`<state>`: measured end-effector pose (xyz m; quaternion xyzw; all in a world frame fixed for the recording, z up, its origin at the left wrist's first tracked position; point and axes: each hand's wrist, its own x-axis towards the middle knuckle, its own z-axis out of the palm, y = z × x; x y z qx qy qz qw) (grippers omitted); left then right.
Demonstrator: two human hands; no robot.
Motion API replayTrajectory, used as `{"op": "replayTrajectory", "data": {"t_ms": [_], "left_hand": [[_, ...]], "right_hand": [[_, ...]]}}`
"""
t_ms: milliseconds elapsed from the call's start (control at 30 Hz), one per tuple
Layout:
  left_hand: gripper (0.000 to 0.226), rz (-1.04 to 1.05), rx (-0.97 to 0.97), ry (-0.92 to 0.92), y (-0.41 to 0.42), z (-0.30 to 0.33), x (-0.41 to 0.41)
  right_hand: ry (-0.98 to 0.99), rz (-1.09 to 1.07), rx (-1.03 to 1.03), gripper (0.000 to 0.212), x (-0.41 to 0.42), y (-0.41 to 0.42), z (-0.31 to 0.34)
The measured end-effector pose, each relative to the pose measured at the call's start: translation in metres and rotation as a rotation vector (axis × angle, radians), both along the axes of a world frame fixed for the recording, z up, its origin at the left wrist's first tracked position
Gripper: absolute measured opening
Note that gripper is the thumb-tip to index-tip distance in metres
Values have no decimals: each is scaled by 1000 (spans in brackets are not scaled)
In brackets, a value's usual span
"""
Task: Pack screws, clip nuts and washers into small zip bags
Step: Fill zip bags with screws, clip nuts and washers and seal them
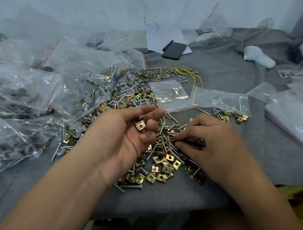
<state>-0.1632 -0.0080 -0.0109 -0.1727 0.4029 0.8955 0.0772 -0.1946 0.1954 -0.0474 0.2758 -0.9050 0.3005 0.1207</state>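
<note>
Clip nuts [141,126], brass-coloured, sit in the left hand [130,132], palm up, its fingers [154,112] loosely curled round them. The right hand [206,136] is palm down on the loose pile [161,161] of nuts and screws on the table [233,172], fingertips pinching into it; what they hold is blurred. Two small zip bags lie just beyond: one [170,95] nearly empty, one [226,105] part filled. Grey washers [144,75] lie farther back.

Risks, as a judgement: the lightly cupped nuts could slip back into the pile and spoil a count, and screw points could prick the fingers.

The count in the left hand is unclear, and the heap of bags [36,91] at left hides its contents.
</note>
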Motion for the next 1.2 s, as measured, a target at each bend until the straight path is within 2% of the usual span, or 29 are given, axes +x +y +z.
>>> {"op": "replayTrajectory", "data": {"t_ms": [100,300,400,500,533,600,633,700,767,800,867,933,1000,1100,1167,1200], "left_hand": [[30,14,9,2,-2,-1,0],[33,-22,35,11,4,-7,-1],[31,-91,-40,-44,17,-13,0],[32,-190,-21,-61,30,-14,3],[35,-203,20,-62,31,-14,3],[32,-205,109,-68,27,-15,0],[27,-201,144,-79,24,-16,-1],[20,-181,187,-103,19,-15,-4],[23,-153,202,-105,17,-12,-5],[23,-130,205,-102,16,-11,-5],[21,-84,211,-105,11,-7,-5],[18,-53,225,-103,5,-4,-5],[24,-28,243,-95,-2,-1,-6],[27,-21,275,-76,-6,3,-7],[26,-24,284,-81,-7,3,-7],[26,-19,285,-89,-7,4,-6]], "right_hand": [[19,27,-131,12,0,2,-1],[-191,161,-618,17,3,6,0],[-163,151,-711,16,9,1,5],[-93,174,-623,9,14,-9,11],[-113,202,-603,6,13,-12,12],[-174,210,-588,12,7,-13,15],[-192,155,-603,14,-2,-11,17],[-163,-90,-600,13,-27,-4,25],[-81,-312,-389,16,-61,3,32],[-99,-347,-263,14,-77,4,36],[-221,-258,-12,4,-102,4,43],[-301,-69,251,14,-116,1,47],[-285,11,404,21,-120,-4,47],[-160,33,418,17,-122,-14,44],[-119,28,369,6,-122,-16,43],[-117,8,327,8,-122,-15,43]]}}
